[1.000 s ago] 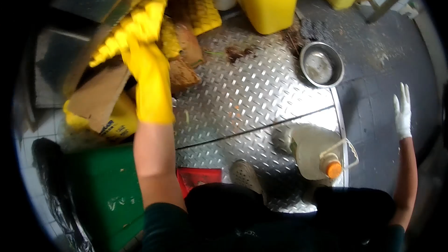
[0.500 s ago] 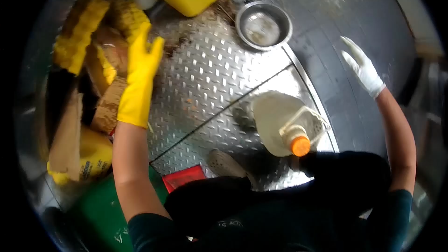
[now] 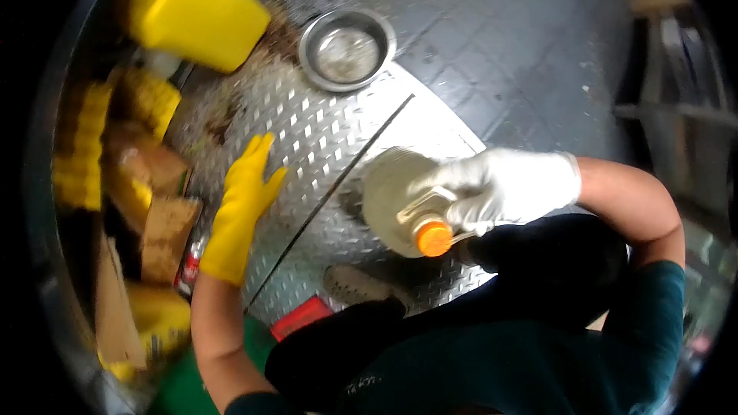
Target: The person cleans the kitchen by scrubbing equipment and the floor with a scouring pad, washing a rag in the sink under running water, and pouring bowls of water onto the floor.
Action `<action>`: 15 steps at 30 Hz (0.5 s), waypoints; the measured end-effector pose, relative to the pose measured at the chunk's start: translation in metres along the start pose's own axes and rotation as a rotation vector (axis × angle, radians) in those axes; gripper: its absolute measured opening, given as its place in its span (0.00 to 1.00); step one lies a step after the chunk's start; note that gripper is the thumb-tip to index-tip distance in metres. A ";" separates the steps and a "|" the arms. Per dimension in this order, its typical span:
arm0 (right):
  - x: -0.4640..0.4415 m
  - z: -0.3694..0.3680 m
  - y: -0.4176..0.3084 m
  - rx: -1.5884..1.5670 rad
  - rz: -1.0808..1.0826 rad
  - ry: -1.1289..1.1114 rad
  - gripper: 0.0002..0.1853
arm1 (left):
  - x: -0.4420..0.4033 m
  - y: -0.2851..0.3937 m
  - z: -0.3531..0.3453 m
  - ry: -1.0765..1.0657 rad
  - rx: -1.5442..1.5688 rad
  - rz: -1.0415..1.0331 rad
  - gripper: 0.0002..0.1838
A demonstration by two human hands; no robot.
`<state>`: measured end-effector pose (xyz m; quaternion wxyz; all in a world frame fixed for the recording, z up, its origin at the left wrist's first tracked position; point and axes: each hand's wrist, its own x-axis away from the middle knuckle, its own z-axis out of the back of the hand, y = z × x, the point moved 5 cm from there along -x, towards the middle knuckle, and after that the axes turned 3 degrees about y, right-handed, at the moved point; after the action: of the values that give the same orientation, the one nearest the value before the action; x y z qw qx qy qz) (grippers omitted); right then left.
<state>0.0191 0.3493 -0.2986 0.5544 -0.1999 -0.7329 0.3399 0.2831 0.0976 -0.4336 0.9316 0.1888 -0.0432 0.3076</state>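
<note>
A large translucent plastic jug with an orange cap stands on the metal plate close to my legs. My right hand, in a white glove, is at the top of this jug with its fingers curled round the handle. In a long yellow rubber glove, my left hand hovers over the plate with fingers stretched out and nothing in them. Just left of that hand are torn cardboard and a red can. Ahead of both hands sits a steel bowl.
The diamond-patterned metal plate covers the floor before me. A yellow container lies at the upper left, above yellow egg-tray-like pieces. A red flat object and something green are near my legs. Shelving borders the right.
My right hand has come in from the far right and taken the jug's handle. My left hand has lowered slightly and stays open. The view has shifted, moving the bowl leftward.
</note>
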 end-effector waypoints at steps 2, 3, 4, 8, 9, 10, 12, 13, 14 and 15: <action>0.011 -0.002 0.005 -0.052 -0.015 -0.003 0.24 | -0.004 -0.001 -0.004 0.006 0.037 -0.068 0.37; 0.022 0.003 -0.009 0.031 -0.026 0.069 0.23 | -0.006 -0.001 -0.005 -0.016 0.043 -0.058 0.37; 0.036 0.012 -0.015 0.111 -0.037 0.128 0.23 | -0.011 0.000 -0.006 -0.044 0.037 -0.042 0.37; 0.076 0.050 0.034 -0.527 0.067 0.388 0.29 | -0.027 0.000 -0.010 -0.087 0.008 -0.061 0.37; 0.094 0.049 0.029 -0.335 0.070 0.532 0.28 | -0.031 0.001 -0.011 -0.080 0.012 -0.061 0.37; 0.103 0.042 0.024 -0.284 0.049 0.601 0.27 | -0.033 -0.005 -0.016 -0.068 0.029 -0.058 0.37; 0.113 0.044 0.033 -0.393 0.062 0.666 0.26 | -0.047 -0.002 -0.022 -0.068 0.039 -0.041 0.37; 0.112 0.047 0.034 -0.376 0.082 0.791 0.28 | -0.056 -0.001 -0.027 -0.065 0.057 -0.030 0.37; 0.112 0.051 0.036 -0.361 0.102 0.916 0.29 | -0.066 0.001 -0.030 -0.061 0.075 -0.020 0.38; 0.115 0.059 0.039 -0.342 0.131 0.988 0.28 | -0.077 0.003 -0.034 -0.071 0.064 0.042 0.39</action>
<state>-0.0756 0.4367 -0.2576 0.7708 -0.4693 -0.4153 0.1147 0.2180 0.0705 -0.4792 0.9162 0.2283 -0.0704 0.3217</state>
